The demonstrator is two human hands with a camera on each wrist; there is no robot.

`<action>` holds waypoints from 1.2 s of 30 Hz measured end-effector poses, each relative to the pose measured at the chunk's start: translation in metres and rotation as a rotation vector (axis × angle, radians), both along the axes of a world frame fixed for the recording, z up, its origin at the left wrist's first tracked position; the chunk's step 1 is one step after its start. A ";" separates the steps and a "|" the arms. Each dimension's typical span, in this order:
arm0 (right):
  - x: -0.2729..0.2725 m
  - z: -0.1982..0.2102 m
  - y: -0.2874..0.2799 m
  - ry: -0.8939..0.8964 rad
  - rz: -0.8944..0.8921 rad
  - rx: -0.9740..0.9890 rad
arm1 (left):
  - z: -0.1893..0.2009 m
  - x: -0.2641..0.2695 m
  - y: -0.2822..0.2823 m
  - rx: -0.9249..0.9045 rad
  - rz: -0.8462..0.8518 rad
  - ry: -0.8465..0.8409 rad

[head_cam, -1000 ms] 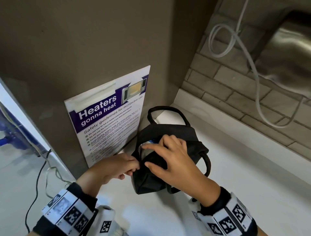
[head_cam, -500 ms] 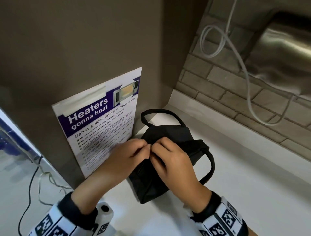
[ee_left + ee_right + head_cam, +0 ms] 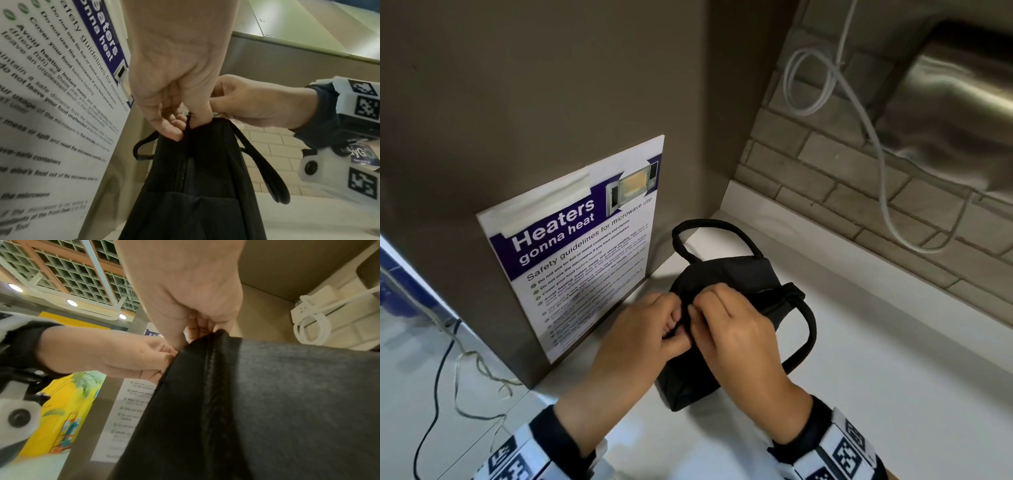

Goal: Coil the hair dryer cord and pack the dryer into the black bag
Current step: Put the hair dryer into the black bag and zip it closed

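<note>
The black bag (image 3: 732, 284) lies on the white counter (image 3: 859, 359), one handle loop toward the back wall and the other (image 3: 808, 329) to the right. My left hand (image 3: 676, 320) and right hand (image 3: 697, 308) meet at its near top edge, each pinching the fabric beside the zip. In the left wrist view the left hand (image 3: 185, 128) pinches the zip line (image 3: 186, 162) of the bag (image 3: 195, 203), with the right hand (image 3: 252, 104) just behind. The right wrist view shows the right hand (image 3: 201, 332) at the bag's (image 3: 267, 402) seam. The hair dryer and cord are hidden.
A "Heaters gonna heat" sign (image 3: 578, 246) leans on the brown panel just left of the bag. A white cable (image 3: 859, 120) loops down the brick wall below a steel appliance (image 3: 955, 102). A thin black cable (image 3: 441, 377) trails at the lower left.
The bag's mouth stood open with my right hand over it. Both hands have come together at the top edge, the opening is pulled closed, and its contents no longer show.
</note>
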State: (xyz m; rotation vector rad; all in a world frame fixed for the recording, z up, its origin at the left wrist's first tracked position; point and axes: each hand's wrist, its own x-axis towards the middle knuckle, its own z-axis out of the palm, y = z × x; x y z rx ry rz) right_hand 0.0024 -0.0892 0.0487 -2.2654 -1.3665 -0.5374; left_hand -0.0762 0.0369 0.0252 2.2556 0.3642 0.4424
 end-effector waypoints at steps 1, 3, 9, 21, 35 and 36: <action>0.003 0.002 -0.002 0.013 -0.005 0.026 | 0.000 0.000 -0.001 0.003 -0.007 0.000; 0.016 0.008 -0.008 0.069 -0.029 0.069 | 0.000 0.000 0.000 0.015 -0.021 0.022; 0.087 0.014 -0.038 0.344 -0.209 0.202 | -0.003 -0.005 0.007 0.075 -0.039 0.117; 0.165 -0.071 -0.059 1.354 -0.429 0.686 | -0.007 -0.016 0.017 0.207 0.033 0.175; 0.162 -0.070 -0.067 1.469 -0.423 0.809 | -0.008 -0.022 0.026 0.169 0.056 0.265; 0.161 -0.070 -0.071 1.441 -0.425 0.806 | -0.008 -0.023 0.027 0.155 0.063 0.275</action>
